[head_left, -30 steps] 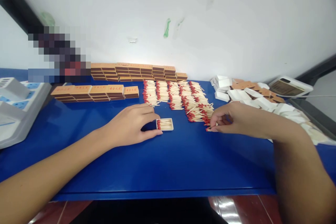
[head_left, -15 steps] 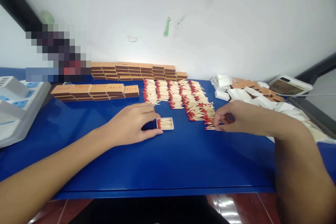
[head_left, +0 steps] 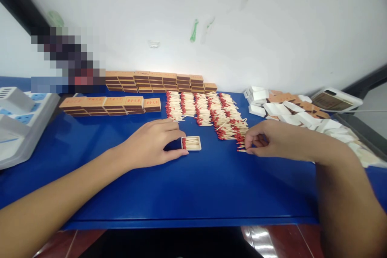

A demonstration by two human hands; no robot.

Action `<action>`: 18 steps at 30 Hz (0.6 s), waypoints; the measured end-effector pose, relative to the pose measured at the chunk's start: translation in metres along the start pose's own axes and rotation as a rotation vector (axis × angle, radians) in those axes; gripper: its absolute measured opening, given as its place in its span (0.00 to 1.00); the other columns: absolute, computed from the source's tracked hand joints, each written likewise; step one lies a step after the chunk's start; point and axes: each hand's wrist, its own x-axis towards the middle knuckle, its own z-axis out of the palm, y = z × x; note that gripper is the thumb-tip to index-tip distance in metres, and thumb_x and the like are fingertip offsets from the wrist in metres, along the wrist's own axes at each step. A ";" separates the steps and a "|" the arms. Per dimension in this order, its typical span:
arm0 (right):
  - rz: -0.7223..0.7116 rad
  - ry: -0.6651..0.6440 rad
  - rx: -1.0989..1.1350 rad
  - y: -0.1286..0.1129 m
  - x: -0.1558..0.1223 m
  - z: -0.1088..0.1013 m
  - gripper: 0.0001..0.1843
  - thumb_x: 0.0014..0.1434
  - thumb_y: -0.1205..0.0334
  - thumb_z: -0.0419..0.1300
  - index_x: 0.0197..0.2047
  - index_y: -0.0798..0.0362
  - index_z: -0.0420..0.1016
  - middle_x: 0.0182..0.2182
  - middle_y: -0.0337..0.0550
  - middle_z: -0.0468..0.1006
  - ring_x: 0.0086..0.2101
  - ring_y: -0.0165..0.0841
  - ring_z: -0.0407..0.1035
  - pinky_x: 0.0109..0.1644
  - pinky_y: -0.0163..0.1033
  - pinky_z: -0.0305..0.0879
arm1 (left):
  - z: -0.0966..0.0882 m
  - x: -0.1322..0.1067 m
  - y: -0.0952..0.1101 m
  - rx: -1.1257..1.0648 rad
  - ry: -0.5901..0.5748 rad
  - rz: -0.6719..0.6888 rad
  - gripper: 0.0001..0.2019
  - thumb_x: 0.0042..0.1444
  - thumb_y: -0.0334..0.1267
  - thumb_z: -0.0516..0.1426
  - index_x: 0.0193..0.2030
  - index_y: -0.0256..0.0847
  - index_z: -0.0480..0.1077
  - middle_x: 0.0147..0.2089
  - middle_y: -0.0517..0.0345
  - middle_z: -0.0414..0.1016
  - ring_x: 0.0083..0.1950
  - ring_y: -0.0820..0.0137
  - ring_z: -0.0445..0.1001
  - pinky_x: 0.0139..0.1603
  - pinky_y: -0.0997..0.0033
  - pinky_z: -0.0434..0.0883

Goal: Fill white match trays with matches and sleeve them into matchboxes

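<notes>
My left hand (head_left: 159, 143) grips the left end of a small white matchbox tray (head_left: 199, 144) between thumb and fingers. The tray lies flat on the blue table, with a layer of red-tipped matches (head_left: 192, 142) inside, heads to the left. At the near right edge of the loose match piles (head_left: 225, 131), my right hand (head_left: 263, 139) is closed in a pinch, thumb and fingertips on a few matches whose red heads stick out to the left. My fingers partly hide how many are held.
Closed matchboxes stand in stacks, one row (head_left: 110, 105) at left and another (head_left: 157, 80) along the wall. Empty white trays (head_left: 275, 109) and brown sleeves (head_left: 282, 96) lie heaped at right, near a white-edged device (head_left: 335, 100). A grey-white holder (head_left: 24, 133) stands far left.
My right hand has shifted slightly left, and its fingers have curled closer around the matches at the pile's edge. The left hand stays on the tray.
</notes>
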 end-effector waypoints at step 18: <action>-0.036 0.087 0.051 0.011 -0.005 0.000 0.11 0.62 0.50 0.66 0.33 0.47 0.80 0.26 0.37 0.75 0.26 0.31 0.66 0.29 0.36 0.57 | 0.000 -0.001 0.000 -0.008 -0.008 -0.019 0.16 0.69 0.49 0.61 0.52 0.38 0.79 0.42 0.53 0.80 0.44 0.63 0.79 0.49 0.62 0.74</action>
